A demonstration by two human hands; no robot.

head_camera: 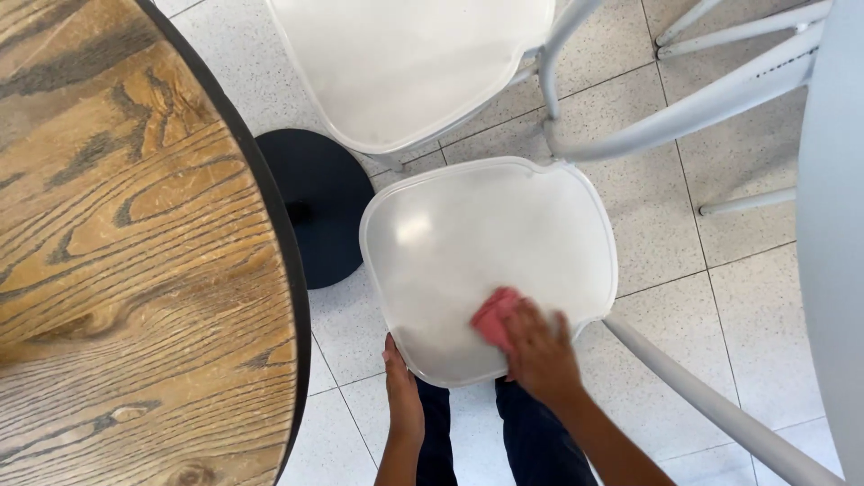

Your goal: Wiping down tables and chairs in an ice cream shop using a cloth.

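Seen from above: right hand (540, 353) pressed flat on a pink cloth (494, 315), fingers (520, 326) spread over it and holding it down on the seat of a white chair (477, 243). Cloth at the near edge of that seat, a little right of its middle, partly hidden under the hand. Left hand (402, 389) at the seat's near left rim, fingers curled under the edge and out of sight (thumb lying against the rim), gripping the chair. Dark trouser legs (531, 441) just below the seat, between the two forearms. Left of the chair, a round wood-grain table (126, 270) with a dark edge, its black disc base (319, 202) on the floor just beside the seat's far left corner. Beyond the chair, a second white chair (405, 63), seat nearly touching the first. Pale speckled tiled floor (747, 306) beneath, to the chair's right.
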